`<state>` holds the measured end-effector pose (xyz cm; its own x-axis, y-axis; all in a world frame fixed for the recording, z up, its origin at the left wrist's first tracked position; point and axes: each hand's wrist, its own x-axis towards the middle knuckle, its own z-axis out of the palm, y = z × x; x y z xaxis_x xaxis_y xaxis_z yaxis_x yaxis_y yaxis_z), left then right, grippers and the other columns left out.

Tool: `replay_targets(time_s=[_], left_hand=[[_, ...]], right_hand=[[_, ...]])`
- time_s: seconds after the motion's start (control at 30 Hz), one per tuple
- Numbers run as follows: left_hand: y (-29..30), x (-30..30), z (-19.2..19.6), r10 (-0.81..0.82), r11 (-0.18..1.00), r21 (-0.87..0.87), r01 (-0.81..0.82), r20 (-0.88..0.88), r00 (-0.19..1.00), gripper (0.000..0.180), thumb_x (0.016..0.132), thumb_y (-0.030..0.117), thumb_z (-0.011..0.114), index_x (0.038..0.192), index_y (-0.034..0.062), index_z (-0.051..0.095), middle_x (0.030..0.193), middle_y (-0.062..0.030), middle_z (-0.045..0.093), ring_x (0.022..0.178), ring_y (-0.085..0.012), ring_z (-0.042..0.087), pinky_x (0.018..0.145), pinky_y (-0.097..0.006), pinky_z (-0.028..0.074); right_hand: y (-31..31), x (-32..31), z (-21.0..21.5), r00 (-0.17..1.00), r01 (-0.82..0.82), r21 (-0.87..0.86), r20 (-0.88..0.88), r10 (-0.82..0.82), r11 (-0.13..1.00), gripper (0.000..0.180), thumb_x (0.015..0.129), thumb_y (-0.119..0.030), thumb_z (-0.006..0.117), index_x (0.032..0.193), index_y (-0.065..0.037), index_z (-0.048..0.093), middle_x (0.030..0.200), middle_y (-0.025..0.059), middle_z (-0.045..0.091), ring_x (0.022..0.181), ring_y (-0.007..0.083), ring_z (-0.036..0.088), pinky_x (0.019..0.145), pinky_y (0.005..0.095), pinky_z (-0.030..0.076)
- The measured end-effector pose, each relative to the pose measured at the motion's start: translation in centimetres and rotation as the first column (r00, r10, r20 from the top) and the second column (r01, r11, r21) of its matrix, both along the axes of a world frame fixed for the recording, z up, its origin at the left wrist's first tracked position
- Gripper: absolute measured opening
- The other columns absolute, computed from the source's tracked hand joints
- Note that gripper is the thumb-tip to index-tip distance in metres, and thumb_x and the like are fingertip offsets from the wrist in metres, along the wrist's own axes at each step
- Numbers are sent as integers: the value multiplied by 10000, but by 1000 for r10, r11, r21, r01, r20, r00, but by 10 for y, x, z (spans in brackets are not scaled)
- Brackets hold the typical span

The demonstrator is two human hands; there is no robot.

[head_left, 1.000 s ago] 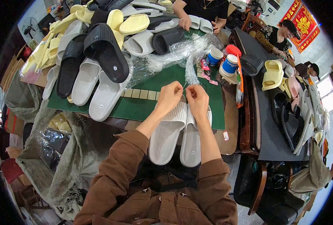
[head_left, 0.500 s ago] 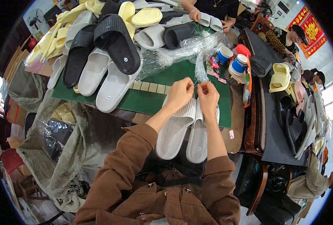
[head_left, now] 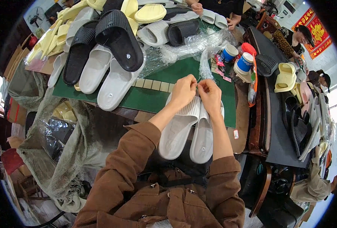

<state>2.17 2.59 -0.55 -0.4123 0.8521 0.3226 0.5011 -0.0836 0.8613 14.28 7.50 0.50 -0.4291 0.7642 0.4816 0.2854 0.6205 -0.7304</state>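
Both my hands, L [head_left: 182, 92] & R [head_left: 209, 95], grip pinched on something tiny above the white slipper pair [head_left: 189, 131], prob fastening them; next needs steady pull toward green mat [head_left: 153, 97].

My left hand [head_left: 182, 92] and right hand [head_left: 209, 97] cover the toe ends of the white slipper pair [head_left: 189, 133] | whatever my fingertips pinch is too small to tell | at 12 o'clock another person's hand [head_left: 196, 7] is cut off by the rim | slipper pile [head_left: 111, 34] overlaps, lower ones partly hidden.
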Motion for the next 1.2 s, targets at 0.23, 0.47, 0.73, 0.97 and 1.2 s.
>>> replay_targets(time_s=[0.23,0.47,0.73,0.97,1.2], left_hand=[[-2,-1,3,-32,999,13,31,27,999,108,840,72,567,882,-25,588,795,-194,651,736,-340,645,641,-401,485],[-3,1,3,5,1000,17,-6,15,1000,87,816,82,568,845,2,588,797,-183,645,781,-369,627,673,-448,482],[-5,1,5,-4,1000,4,4,6,1000,81,816,77,563,833,0,580,791,-183,644,769,-372,627,667,-451,483],[-2,0,2,16,999,35,-16,-11,1000,91,822,85,566,836,-4,581,792,-188,644,774,-378,625,674,-452,483],[-4,0,2,18,998,68,-18,10,1000,81,823,77,563,831,-2,575,797,-191,640,784,-381,621,676,-453,480]], right_hand=[[-1,-2,-4,989,108,-43,-98,-112,993,67,779,-22,637,820,16,599,722,100,593,606,154,560,582,284,459],[2,-1,-6,986,129,-44,-99,-133,991,63,780,-21,637,818,15,601,715,104,588,595,151,557,577,288,461],[2,0,-6,991,117,-18,-57,-118,993,53,809,-30,632,839,11,619,698,35,595,616,71,526,581,234,441],[2,-2,-3,1000,-4,17,-13,4,1000,64,779,-24,643,807,15,601,705,99,587,590,150,554,571,287,456],[2,-1,-4,999,-21,-87,-33,18,996,71,783,-32,640,811,19,599,701,104,591,594,151,560,576,289,459]])
